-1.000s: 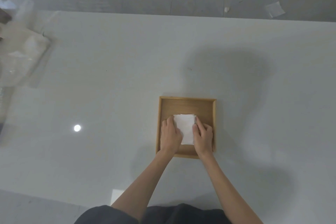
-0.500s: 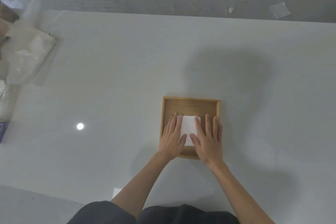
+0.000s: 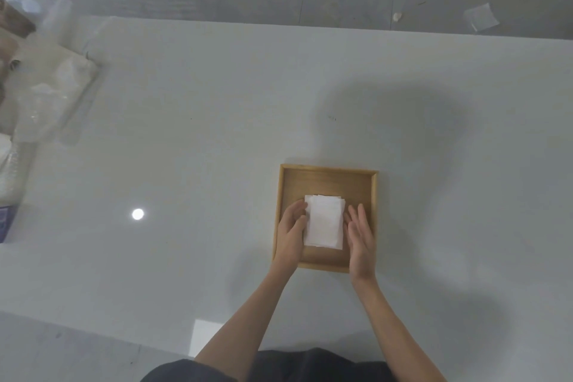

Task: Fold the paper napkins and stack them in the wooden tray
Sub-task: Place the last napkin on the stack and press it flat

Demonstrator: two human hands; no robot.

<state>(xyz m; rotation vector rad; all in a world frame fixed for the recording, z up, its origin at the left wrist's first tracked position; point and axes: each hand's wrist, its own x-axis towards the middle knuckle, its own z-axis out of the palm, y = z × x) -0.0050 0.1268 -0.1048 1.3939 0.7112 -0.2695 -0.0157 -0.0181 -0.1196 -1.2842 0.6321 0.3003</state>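
Note:
A square wooden tray [image 3: 328, 178] sits on the white table near me. A small stack of folded white paper napkins [image 3: 324, 222] lies inside it, toward the near side. My left hand [image 3: 291, 232] rests against the stack's left edge, fingers slightly curled and touching the paper. My right hand [image 3: 361, 239] is at the stack's right edge, fingers straight and apart, palm turned inward. Neither hand grips a napkin.
Clear plastic packaging with white material [image 3: 46, 93] lies at the table's far left edge. A dark blue object [image 3: 4, 223] shows at the left border. The table's far edge [image 3: 310, 26] meets a grey floor with a paper scrap [image 3: 480, 17].
Both hands lay flat on top of the stack half a second ago. They have slid outward to its left and right edges, uncovering the napkins.

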